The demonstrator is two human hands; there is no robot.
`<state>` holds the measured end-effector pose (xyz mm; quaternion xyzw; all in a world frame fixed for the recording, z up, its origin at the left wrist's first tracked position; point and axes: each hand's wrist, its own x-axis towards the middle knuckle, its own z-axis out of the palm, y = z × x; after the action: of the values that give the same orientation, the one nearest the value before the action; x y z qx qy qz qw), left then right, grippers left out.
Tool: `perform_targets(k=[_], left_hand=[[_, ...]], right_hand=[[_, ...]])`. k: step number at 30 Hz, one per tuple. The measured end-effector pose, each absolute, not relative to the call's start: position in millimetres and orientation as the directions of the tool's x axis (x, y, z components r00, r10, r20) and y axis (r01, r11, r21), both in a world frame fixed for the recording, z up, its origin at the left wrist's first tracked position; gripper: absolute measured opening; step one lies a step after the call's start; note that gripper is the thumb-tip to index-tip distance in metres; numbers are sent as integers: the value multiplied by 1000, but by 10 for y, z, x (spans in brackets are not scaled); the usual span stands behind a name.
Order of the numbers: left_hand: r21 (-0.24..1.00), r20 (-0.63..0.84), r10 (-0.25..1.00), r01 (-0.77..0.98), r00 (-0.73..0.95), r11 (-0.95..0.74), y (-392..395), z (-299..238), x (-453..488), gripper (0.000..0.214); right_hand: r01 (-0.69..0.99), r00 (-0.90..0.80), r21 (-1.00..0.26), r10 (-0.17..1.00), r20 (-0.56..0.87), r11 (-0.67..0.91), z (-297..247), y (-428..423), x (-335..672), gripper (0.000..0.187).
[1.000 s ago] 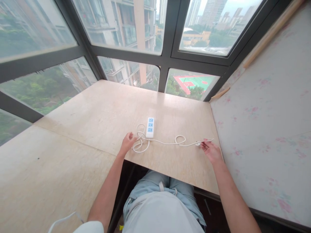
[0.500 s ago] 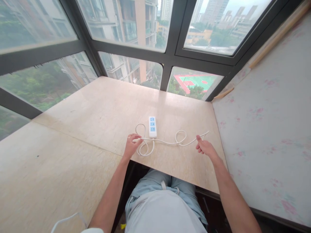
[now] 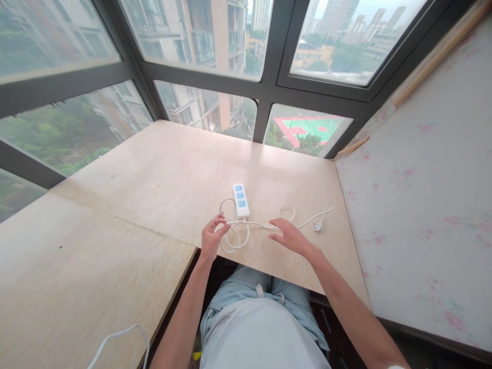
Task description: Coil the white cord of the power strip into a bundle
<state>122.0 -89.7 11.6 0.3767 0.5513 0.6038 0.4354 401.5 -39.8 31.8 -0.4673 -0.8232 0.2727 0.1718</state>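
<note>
The power strip (image 3: 241, 200) lies flat near the middle of the tabletop (image 3: 184, 169), sockets upward, an attitude that would leave its outlets accessible. At seven o'clock from it, the left hand (image 3: 213, 237) pinches the white cord (image 3: 257, 224) between thumb and fingertips, apparently to control the strand beside the loose loops. At four o'clock, the right hand (image 3: 288, 237) has thumb and fingers parted, gripping nothing visible; contact with the cord cannot be confirmed. The plug (image 3: 318, 226) rests unheld between three and four o'clock. No brand, label or lettering is legible.
</note>
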Motion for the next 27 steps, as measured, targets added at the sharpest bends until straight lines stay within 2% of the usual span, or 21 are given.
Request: perform_targets(k=[2, 4, 7, 10, 14, 17, 19, 21, 23, 25, 27], left_hand=[[989, 0, 949, -143, -315, -48, -915, 172, 1222, 23], [988, 42, 956, -133, -289, -83, -948, 255, 1236, 22], [985, 117, 969, -100, -220, -142, -1033, 408, 1289, 20], [976, 203, 977, -65, -71, -207, -1170, 551, 1393, 14], [963, 270, 949, -19, 162, -270, -1395, 633, 1601, 6], [964, 263, 928, -32, 263, -264, -1478, 590, 1735, 8], [960, 277, 941, -21, 193, -278, -1427, 539, 1770, 10], [942, 321, 944, 82, 77, -327, -1269, 489, 1756, 12], [880, 382, 923, 288, 44, -378, -1014, 441, 1717, 18], [781, 390, 910, 472, 141, -408, -699, 379, 1676, 34], [679, 336, 896, 586, 290, -444, -378, 295, 1639, 51]], right_hand=[[677, -548, -558, 835, 53, 480, 138, -360, 3897, 45], [706, -576, -491, 817, 19, 510, 20, -301, 3796, 46], [745, -569, -446, 822, -38, 496, -52, -177, 3698, 30], [719, -474, -563, 880, 30, 407, -42, -14, 3675, 20], [619, -275, -718, 944, 183, 319, 85, 228, 3764, 19], [384, -93, -858, 939, 331, 341, 322, 357, 3916, 17], [232, -19, -890, 917, 399, 393, 545, 393, 4048, 17], [138, 29, -890, 897, 442, 434, 781, 389, 4198, 18], [95, 72, -888, 886, 458, 451, 988, 357, 4363, 18], [109, 99, -885, 880, 464, 454, 1136, 310, 4546, 19], [168, 107, -872, 870, 481, 461, 1217, 255, 4745, 19]])
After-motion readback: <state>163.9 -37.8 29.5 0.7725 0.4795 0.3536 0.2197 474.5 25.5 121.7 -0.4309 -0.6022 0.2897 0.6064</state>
